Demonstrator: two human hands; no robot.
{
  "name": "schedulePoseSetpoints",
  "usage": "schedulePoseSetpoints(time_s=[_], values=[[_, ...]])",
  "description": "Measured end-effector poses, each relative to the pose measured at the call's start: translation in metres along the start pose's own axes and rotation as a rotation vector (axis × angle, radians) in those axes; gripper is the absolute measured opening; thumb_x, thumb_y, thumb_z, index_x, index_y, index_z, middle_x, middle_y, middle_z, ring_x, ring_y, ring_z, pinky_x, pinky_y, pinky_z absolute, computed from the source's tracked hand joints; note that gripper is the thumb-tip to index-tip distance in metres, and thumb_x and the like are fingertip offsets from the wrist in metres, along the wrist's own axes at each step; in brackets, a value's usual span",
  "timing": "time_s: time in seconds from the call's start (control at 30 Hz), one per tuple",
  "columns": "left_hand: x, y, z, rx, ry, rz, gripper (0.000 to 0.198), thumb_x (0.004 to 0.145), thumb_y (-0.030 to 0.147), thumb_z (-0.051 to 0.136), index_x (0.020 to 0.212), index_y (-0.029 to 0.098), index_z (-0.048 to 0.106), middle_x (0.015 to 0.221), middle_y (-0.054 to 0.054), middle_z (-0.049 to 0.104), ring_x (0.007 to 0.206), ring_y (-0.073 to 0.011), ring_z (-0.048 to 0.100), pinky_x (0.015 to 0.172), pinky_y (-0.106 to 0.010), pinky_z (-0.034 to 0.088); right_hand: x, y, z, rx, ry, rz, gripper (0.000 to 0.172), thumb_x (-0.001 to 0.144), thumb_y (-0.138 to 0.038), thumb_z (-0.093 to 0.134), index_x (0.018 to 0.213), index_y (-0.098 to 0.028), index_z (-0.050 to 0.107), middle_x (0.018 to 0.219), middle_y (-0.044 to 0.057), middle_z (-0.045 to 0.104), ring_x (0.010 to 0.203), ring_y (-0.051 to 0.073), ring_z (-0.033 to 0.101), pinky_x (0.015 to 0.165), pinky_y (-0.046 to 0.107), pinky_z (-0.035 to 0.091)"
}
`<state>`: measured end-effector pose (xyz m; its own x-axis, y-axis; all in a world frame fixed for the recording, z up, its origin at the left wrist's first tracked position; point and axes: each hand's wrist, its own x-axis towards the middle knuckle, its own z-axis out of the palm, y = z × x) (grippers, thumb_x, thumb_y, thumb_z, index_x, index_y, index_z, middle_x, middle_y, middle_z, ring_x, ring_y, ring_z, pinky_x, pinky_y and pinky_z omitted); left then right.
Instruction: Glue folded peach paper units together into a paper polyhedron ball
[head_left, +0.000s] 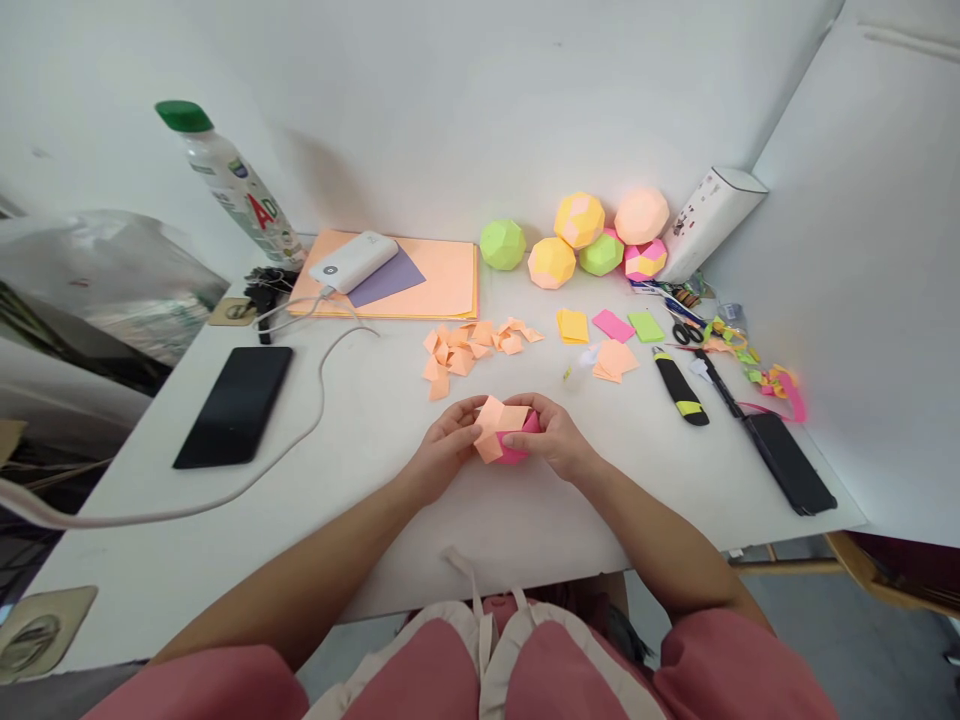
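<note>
Close to the table's front edge, my left hand and my right hand hold a peach-and-pink folded paper model between them. The left fingers close on its peach side, while my right thumb presses on the pink side. My fingers partly cover its back and underside. Beyond my left hand lies a loose pile of small folded peach paper pieces. Ahead of my right hand are stacks of yellow paper, pink paper, green paper and peach paper.
Finished paper balls stand along the wall. To the right lie a utility knife, scissors and a black pouch. A phone, a power bank with a cable on peach sheets, and a bottle are left.
</note>
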<state>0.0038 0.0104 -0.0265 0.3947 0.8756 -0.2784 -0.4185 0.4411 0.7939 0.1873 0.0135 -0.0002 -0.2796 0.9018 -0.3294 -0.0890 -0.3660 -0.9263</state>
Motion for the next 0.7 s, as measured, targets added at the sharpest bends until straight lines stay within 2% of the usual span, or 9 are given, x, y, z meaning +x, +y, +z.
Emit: schedulePoseSetpoints(time_s=[0.13, 0.3, 0.37, 0.5, 0.7], values=[[0.0026, -0.001, 0.0002, -0.054, 0.013, -0.007, 0.042, 0.074, 0.035, 0.069, 0.111, 0.018, 0.06, 0.106, -0.01, 0.064, 0.094, -0.0249, 0.061, 0.08, -0.038, 0.047, 0.0015, 0.0024, -0.0021, 0.047, 0.033, -0.041, 0.047, 0.056, -0.025, 0.083, 0.098, -0.023, 0.062, 0.09, 0.0, 0.065, 0.081, 0.014, 0.061, 0.071, 0.028, 0.051], [0.002, -0.0013, 0.0009, -0.053, -0.02, 0.032, 0.028, 0.07, 0.035, 0.073, 0.09, 0.015, 0.068, 0.082, -0.006, 0.065, 0.072, -0.0165, 0.057, 0.068, -0.031, 0.044, 0.0041, 0.0062, -0.003, 0.114, 0.052, -0.037, 0.051, 0.055, -0.025, 0.084, 0.1, -0.023, 0.062, 0.088, -0.001, 0.066, 0.078, 0.013, 0.062, 0.072, 0.027, 0.05], [0.0008, -0.0007, 0.0015, -0.035, -0.037, 0.023, 0.026, 0.068, 0.035, 0.075, 0.084, 0.015, 0.069, 0.079, -0.006, 0.065, 0.073, -0.0165, 0.056, 0.07, -0.031, 0.044, 0.005, 0.0074, -0.0027, 0.134, 0.064, -0.033, 0.052, 0.054, -0.025, 0.084, 0.101, -0.023, 0.062, 0.088, -0.001, 0.066, 0.079, 0.013, 0.062, 0.073, 0.028, 0.05], [-0.0014, 0.001, 0.0034, 0.07, -0.04, -0.001, 0.024, 0.069, 0.032, 0.075, 0.085, 0.015, 0.07, 0.085, -0.006, 0.068, 0.079, -0.0174, 0.057, 0.076, -0.032, 0.044, 0.0057, 0.0074, -0.0013, 0.182, 0.063, -0.008, 0.052, 0.053, -0.025, 0.085, 0.1, -0.022, 0.062, 0.089, 0.0, 0.067, 0.08, 0.015, 0.062, 0.074, 0.029, 0.05], [-0.0027, 0.0019, 0.006, 0.181, -0.022, 0.02, 0.029, 0.067, 0.034, 0.077, 0.09, 0.017, 0.072, 0.088, -0.007, 0.07, 0.079, -0.0195, 0.06, 0.078, -0.035, 0.045, 0.005, 0.0063, 0.0016, 0.22, 0.071, -0.005, 0.051, 0.054, -0.024, 0.085, 0.1, -0.021, 0.062, 0.086, 0.0, 0.068, 0.078, 0.014, 0.062, 0.073, 0.029, 0.05]])
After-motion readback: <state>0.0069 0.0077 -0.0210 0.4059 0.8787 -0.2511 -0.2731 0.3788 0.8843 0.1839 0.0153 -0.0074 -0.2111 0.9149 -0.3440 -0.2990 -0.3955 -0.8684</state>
